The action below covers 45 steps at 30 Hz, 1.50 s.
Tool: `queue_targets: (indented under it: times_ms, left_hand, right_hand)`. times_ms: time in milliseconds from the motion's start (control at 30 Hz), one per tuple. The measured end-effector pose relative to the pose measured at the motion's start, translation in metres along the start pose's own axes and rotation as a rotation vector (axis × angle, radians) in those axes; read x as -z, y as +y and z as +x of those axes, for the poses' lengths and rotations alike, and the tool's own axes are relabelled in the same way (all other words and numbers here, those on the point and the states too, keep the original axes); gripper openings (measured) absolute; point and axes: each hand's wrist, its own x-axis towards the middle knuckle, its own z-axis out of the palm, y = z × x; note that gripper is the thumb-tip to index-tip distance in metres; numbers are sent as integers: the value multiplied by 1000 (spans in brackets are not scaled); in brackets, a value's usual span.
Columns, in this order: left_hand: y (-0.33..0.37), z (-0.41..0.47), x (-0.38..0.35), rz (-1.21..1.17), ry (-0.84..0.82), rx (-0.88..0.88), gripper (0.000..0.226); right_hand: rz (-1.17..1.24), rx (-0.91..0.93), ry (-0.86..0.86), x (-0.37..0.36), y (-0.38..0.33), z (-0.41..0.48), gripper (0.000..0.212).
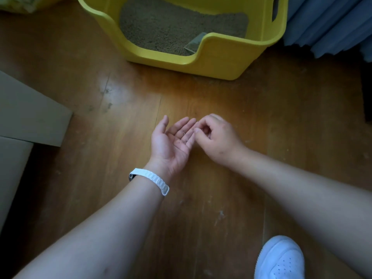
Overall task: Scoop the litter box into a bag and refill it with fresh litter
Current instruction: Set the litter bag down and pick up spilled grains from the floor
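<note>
Head view, only one you've got: your left hand [173, 139] is palm up and cupped open over the wood floor [231, 109], a few loose litter grains [184, 137] sitting in the palm. Your right hand [215, 135] is curled, fingertips pinched together right at the edge of the left palm; looks like it's dropping or picking a grain, but whether anything sits in the pinch is too small to tell. White wristband [150, 181] on the left wrist. The yellow litter box [221, 57] sits far centre, well apart from both hands, low entry cut facing you, bed of grey-brown litter [171, 27] inside. A clear scoop-like piece [196, 44] pokes out of the litter at the near right inside corner; can't confirm what it is. Handling, my read: grains are light, dry, hard and roll easily, so keep the palm cupped and level and tip it over the box or bag. The box looks like stiff plastic and will be heavy with that fill; take it by the rim or the slot handle [275, 9] on the far right wall, both hands. Hidden: the box's far edge is cut off at the top, no waste bag clearly in view, only a pale bag-like thing [18, 4] clipped at far left, contents unreadable. Grey flat board [30, 111] on the left, blue curtain [330, 23] on the right, your white shoe [279, 258] near right. Floor shows faint specks; litter or scuffs, can't tell.
</note>
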Motion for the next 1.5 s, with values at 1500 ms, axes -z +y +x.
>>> queue_targets:
  times_ms: [1500]
  left_hand:
    - [12, 19, 3, -42, 31, -37, 53]
  right_hand:
    - [2, 105, -156, -7, 5, 35, 9]
